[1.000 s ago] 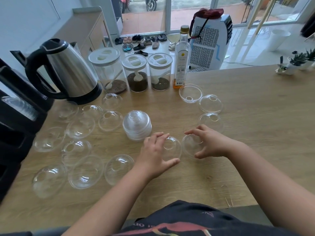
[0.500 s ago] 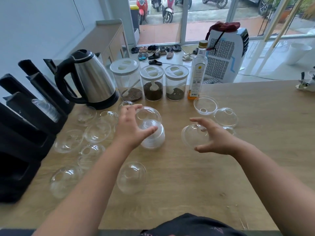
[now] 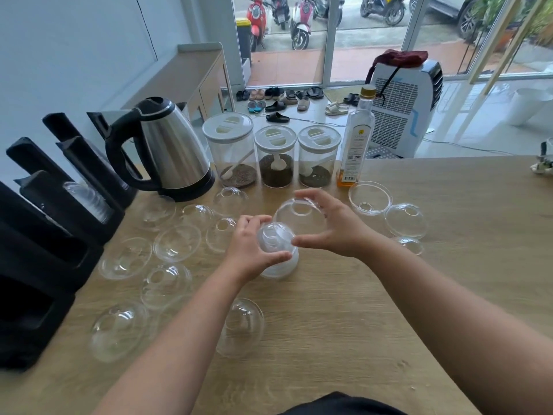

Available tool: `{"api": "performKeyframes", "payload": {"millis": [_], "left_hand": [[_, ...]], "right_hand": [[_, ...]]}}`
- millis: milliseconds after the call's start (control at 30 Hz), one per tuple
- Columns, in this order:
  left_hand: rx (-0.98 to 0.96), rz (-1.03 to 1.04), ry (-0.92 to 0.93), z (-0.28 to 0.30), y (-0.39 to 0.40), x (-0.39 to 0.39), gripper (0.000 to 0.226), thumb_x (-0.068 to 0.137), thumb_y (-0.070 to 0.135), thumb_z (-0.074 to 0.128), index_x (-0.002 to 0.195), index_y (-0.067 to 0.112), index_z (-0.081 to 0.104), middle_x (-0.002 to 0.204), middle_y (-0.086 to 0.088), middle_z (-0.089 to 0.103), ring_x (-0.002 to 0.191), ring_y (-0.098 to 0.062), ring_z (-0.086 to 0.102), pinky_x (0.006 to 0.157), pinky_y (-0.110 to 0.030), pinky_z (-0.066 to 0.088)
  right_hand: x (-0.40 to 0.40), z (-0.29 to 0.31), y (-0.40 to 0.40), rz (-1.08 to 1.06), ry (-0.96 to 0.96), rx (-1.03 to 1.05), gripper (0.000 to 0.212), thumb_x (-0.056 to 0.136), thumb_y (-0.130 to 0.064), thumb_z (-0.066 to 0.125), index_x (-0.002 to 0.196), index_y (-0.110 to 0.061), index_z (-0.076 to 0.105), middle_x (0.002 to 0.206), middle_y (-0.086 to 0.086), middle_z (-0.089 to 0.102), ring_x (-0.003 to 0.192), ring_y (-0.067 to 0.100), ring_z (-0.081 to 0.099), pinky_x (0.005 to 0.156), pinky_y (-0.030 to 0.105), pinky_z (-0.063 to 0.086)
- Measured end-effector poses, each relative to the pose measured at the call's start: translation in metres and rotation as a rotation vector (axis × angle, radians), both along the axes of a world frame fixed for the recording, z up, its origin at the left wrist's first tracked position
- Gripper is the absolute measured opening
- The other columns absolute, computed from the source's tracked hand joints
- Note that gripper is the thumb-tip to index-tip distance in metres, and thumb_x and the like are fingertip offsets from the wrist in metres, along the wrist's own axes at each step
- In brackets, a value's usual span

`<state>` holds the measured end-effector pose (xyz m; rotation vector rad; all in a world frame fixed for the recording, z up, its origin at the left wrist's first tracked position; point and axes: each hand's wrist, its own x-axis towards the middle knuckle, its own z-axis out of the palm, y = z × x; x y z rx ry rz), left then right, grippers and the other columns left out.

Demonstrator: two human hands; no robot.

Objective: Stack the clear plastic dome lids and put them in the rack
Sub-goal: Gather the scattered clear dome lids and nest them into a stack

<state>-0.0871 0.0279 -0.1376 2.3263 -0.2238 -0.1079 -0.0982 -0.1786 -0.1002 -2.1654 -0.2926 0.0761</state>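
A stack of clear dome lids [image 3: 278,253] stands on the wooden table [image 3: 344,310] at the centre. My left hand [image 3: 250,250] grips the stack from its left side. My right hand [image 3: 332,226] holds a single dome lid [image 3: 299,218] just behind and above the stack's top. Several loose dome lids [image 3: 176,242] lie scattered to the left, one lid [image 3: 241,327] lies near me, and others [image 3: 405,220] sit at the right. The black rack [image 3: 45,235] stands along the left edge, with a few lids [image 3: 88,200] in one slot.
A steel kettle [image 3: 167,154], three lidded jars [image 3: 273,157] and a glass bottle [image 3: 356,142] line the table's far side. An upturned lid [image 3: 369,197] rests by the bottle. A small plant pot [image 3: 543,166] sits at the far right edge.
My left hand set its lid on the stack and now grips the stack's side. My right hand carried its lid left, up to the stack's top.
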Motion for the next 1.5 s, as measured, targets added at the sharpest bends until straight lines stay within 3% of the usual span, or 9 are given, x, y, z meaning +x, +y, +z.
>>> {"api": "performKeyframes", "payload": {"millis": [100,233,433,633,800,900,1067,1267,1500], "left_hand": [[-0.06,0.001,0.042,-0.001,0.002,-0.001,0.105,0.048,0.048,0.093,0.139,0.03,0.043,0.129,0.01,0.04,0.121,-0.011,0.045,0.102,-0.031,0.043],[-0.152,-0.008,0.163,-0.002,0.021,-0.008,0.145,0.032,0.054,0.094,0.151,0.046,0.011,0.151,0.011,0.026,0.14,-0.011,0.028,0.114,-0.042,0.032],[-0.184,-0.006,0.145,-0.001,0.04,-0.023,0.154,0.029,0.058,0.093,0.153,0.045,0.003,0.156,0.01,0.021,0.143,-0.007,0.024,0.116,-0.036,0.026],[-0.274,-0.018,0.079,0.009,0.036,-0.026,0.144,0.032,0.07,0.087,0.153,0.043,0.012,0.152,0.014,0.027,0.141,-0.005,0.027,0.113,-0.036,0.029],[-0.325,-0.012,0.046,0.019,0.028,-0.021,0.136,0.037,0.067,0.086,0.153,0.04,0.019,0.153,0.012,0.031,0.14,-0.007,0.031,0.106,-0.027,0.032],[-0.322,-0.012,0.065,0.017,0.029,-0.019,0.133,0.04,0.064,0.087,0.152,0.04,0.021,0.152,0.012,0.033,0.138,-0.005,0.032,0.107,-0.029,0.034],[-0.315,-0.028,0.177,0.002,0.032,-0.017,0.126,0.044,0.067,0.087,0.151,0.034,0.029,0.147,0.01,0.044,0.134,-0.006,0.041,0.111,-0.034,0.038],[-0.327,0.008,0.136,-0.015,0.034,-0.012,0.069,0.077,0.026,0.082,0.138,0.024,0.051,0.136,0.007,0.053,0.128,-0.008,0.05,0.111,-0.038,0.041],[-0.372,-0.001,0.111,-0.016,0.036,-0.012,0.064,0.078,0.02,0.081,0.134,0.027,0.053,0.135,0.006,0.053,0.127,-0.009,0.05,0.109,-0.036,0.043]], "right_hand": [[0.01,-0.008,0.016,-0.005,0.018,-0.013,0.086,0.055,-0.054,0.083,0.131,-0.049,0.042,0.134,-0.016,0.052,0.131,0.01,0.042,0.11,0.044,0.039],[0.017,-0.017,0.03,0.001,0.039,-0.071,0.086,0.063,-0.042,0.087,0.137,-0.039,0.044,0.134,-0.013,0.051,0.13,0.012,0.035,0.108,0.036,0.035],[0.022,-0.031,0.046,0.069,0.061,-0.205,0.088,0.064,-0.046,0.084,0.14,-0.038,0.041,0.137,-0.014,0.049,0.126,0.013,0.032,0.105,0.035,0.034],[0.017,-0.037,0.042,0.057,0.09,-0.146,0.087,0.065,-0.041,0.086,0.14,-0.043,0.041,0.138,-0.013,0.048,0.127,0.012,0.03,0.104,0.033,0.031],[0.015,-0.04,0.037,0.058,0.12,-0.083,0.086,0.066,-0.046,0.084,0.14,-0.047,0.04,0.142,-0.01,0.046,0.133,0.011,0.033,0.108,0.035,0.033],[0.014,-0.044,0.035,0.044,0.129,-0.046,0.086,0.063,-0.052,0.084,0.138,-0.048,0.041,0.142,-0.012,0.047,0.132,0.011,0.04,0.109,0.044,0.039],[0.018,-0.043,0.036,0.045,0.088,-0.13,0.09,0.063,-0.049,0.085,0.141,-0.043,0.041,0.142,-0.007,0.047,0.13,0.013,0.04,0.11,0.042,0.037],[0.021,-0.042,0.04,0.065,0.078,-0.217,0.093,0.062,-0.05,0.085,0.142,-0.043,0.038,0.141,-0.008,0.046,0.132,0.015,0.035,0.11,0.039,0.033],[0.019,-0.042,0.039,0.07,0.06,-0.237,0.095,0.064,-0.049,0.085,0.144,-0.045,0.035,0.144,-0.008,0.043,0.134,0.016,0.032,0.112,0.04,0.031]]}}
